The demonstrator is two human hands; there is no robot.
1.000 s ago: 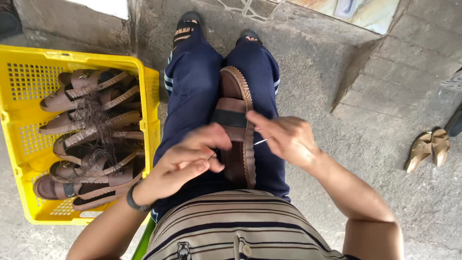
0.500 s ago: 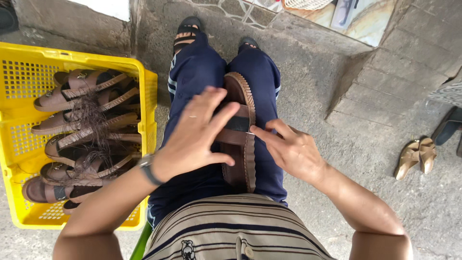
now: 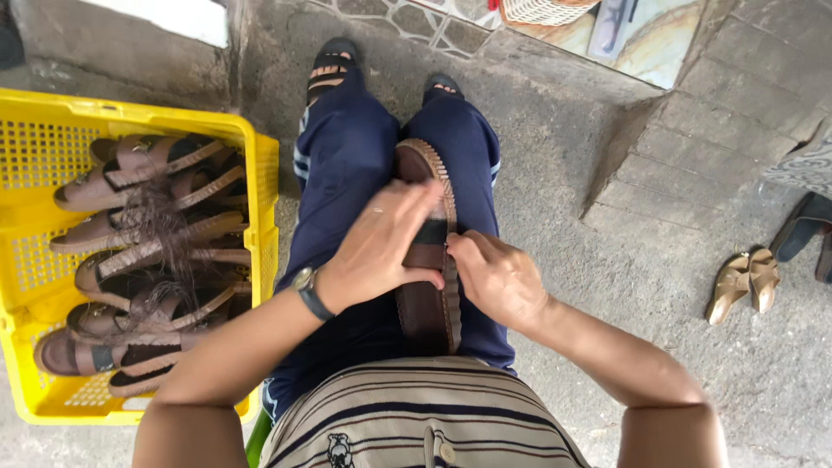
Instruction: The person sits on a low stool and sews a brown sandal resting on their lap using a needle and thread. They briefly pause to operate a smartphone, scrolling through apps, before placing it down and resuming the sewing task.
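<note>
Since half a second ago the left hand point(image 3: 381, 247) has come down from above the sandal and now lies flat across it, fingers spread over the dark strap, thumb curled under the near edge. The right hand point(image 3: 494, 277) has closed in from the right, its fingertips pinched at the sandal's stitched rim beside the strap; whether they hold a thread or needle cannot be told. The brown sandal point(image 3: 426, 260) lies lengthwise at the centre of the frame, on the lap between the two thighs in dark blue trousers point(image 3: 347, 173).

Under the person is a rough grey concrete floor point(image 3: 555, 182), stepping up to stone paving point(image 3: 719, 113) at the upper right. At the left of the frame a yellow plastic crate point(image 3: 35, 260) with perforated walls holds many similar brown sandals point(image 3: 139, 234). A tan pair of sandals point(image 3: 744, 282) lies at the right edge, well apart.
</note>
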